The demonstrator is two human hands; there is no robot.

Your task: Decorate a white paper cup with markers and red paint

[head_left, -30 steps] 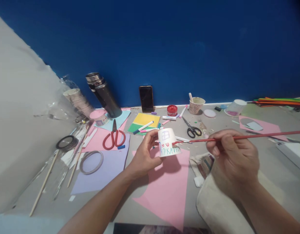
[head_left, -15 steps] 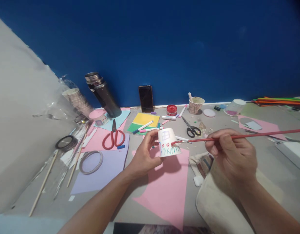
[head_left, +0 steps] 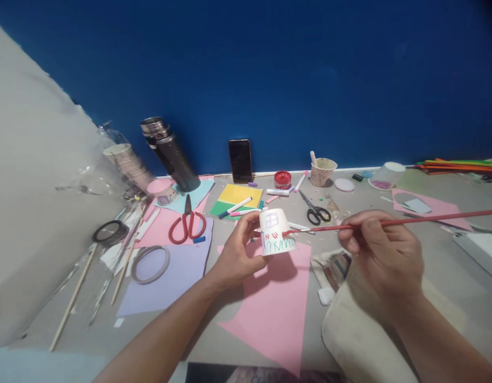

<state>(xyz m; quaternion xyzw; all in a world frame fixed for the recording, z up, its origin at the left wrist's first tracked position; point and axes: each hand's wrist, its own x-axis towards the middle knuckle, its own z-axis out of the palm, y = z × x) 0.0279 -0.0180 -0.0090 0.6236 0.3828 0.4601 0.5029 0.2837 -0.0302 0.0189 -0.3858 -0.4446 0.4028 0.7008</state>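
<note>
My left hand (head_left: 242, 246) grips a white paper cup (head_left: 278, 223), turned upside down with its wide rim at the bottom. On the cup's side are a purple window, red marks and green grass-like strokes. A long red paintbrush (head_left: 425, 219) lies pinched in my right hand (head_left: 384, 252), its handle reaching out to the right. The red tip of the brush touches, or all but touches, the cup beside the red marks. Pink paper (head_left: 276, 308) with a curved cut-out lies beneath the cup. My left fingertips are partly hidden behind the cup.
Behind stand an open red paint jar (head_left: 282, 180), a phone (head_left: 240, 160), a patterned cup (head_left: 323, 172) and a dark flask (head_left: 176, 159). Red-handled scissors (head_left: 187, 224) lie left, black scissors (head_left: 318, 214) right of centre. A beige cloth (head_left: 350, 324) sits below my right hand.
The view has shifted very slightly. Both hands keep their hold on the cup and the paintbrush, and the brush tip stays by the red marks with hardly any movement.
</note>
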